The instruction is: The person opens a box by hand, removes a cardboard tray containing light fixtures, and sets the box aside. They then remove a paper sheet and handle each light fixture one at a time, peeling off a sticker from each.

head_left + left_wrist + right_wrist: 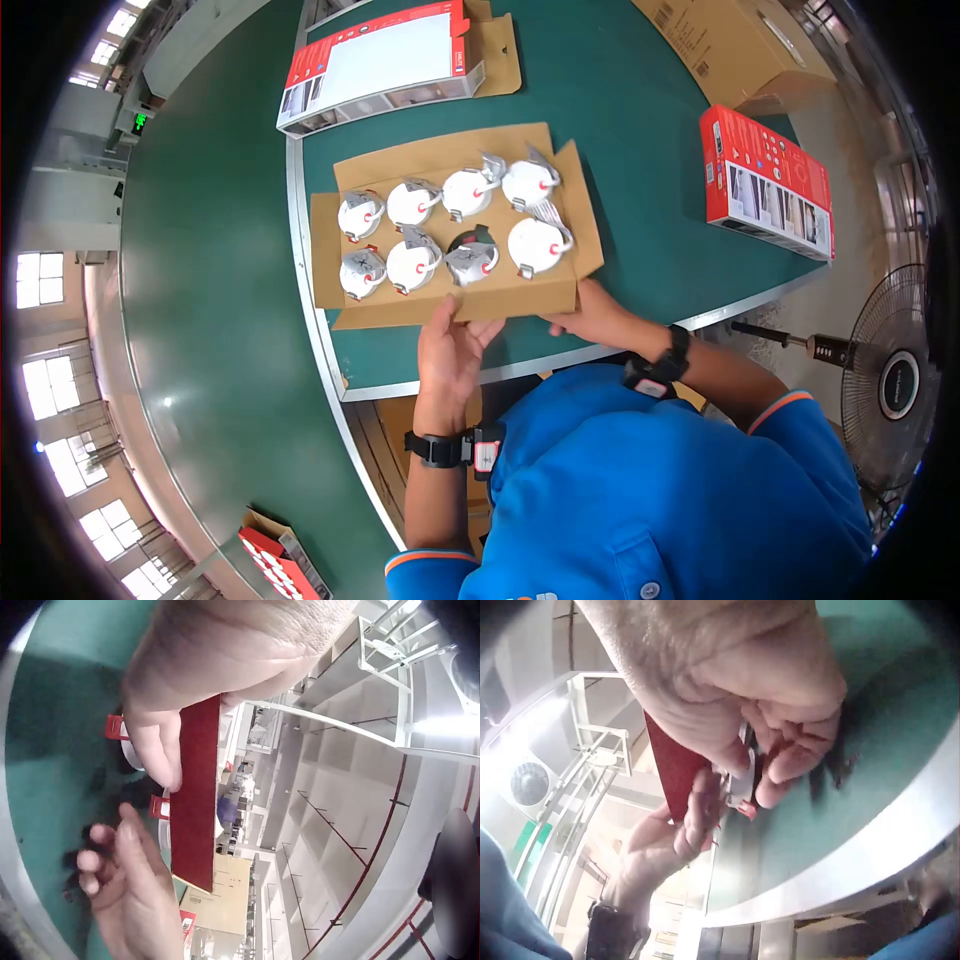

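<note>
An opened cardboard box [440, 308] shows its brown inside, with several white round downlights [534, 246] in two rows, each with a white cable and silver-grey tags. One downlight [470, 262] in the near row sits tilted beside a dark gap. My left hand [452, 358] grips the box's near side, thumb over the edge; in the left wrist view its fingers lie against the red outer face [196, 802]. My right hand [597, 316] reaches below the near right corner, fingers loosely bent close to a white part with a red tab [746, 810]. The head view hides its fingertips.
A red-and-white carton [385, 70] with an open brown flap lies at the back of the green table [620, 120]. Another red carton [770, 185] stands to the right, near a large brown box [730, 45]. A fan [897, 385] stands beyond the table's right side.
</note>
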